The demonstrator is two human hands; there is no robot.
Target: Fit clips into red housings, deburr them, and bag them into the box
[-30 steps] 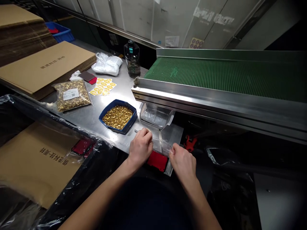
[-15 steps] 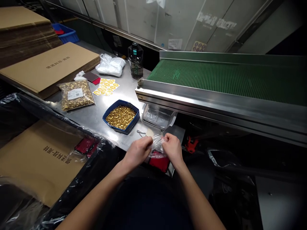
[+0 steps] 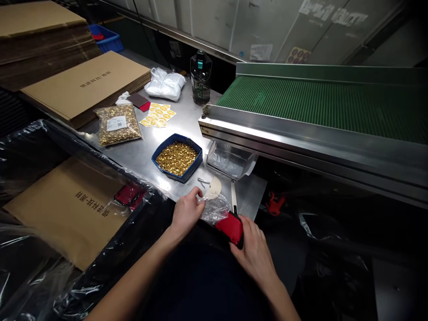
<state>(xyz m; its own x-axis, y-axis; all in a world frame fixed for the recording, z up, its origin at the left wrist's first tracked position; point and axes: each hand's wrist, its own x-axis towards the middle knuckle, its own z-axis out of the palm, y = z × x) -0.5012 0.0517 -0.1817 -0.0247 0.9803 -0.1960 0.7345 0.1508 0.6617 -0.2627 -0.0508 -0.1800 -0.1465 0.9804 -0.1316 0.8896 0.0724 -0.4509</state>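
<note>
A clear plastic bag (image 3: 216, 208) lies at the table's front edge, its near side pinched by my left hand (image 3: 187, 209). My right hand (image 3: 256, 245) grips a small red case with black edges (image 3: 231, 227), whose far end meets the bag's mouth. Whether the case is partly inside the bag I cannot tell. Just beyond the bag are a pale rounded piece (image 3: 214, 186), small metal tweezers or clippers (image 3: 203, 182) and a white-handled tool (image 3: 233, 196). A blue tray (image 3: 183, 177) full of small gold pieces stands farther back.
A green conveyor belt (image 3: 284, 100) runs off to the right, with a clear-lined box (image 3: 230, 160) under its edge. Left are a bag of gold pieces (image 3: 118, 125), yellow stickers (image 3: 158, 115), stacked cardboard (image 3: 87, 84) and a black-lined bin (image 3: 133, 178). A bottle (image 3: 201, 80) stands behind.
Both hands were together at the bag's mouth. My right hand has moved down onto the red case, and my left hand still holds the bag. The view has shifted slightly.
</note>
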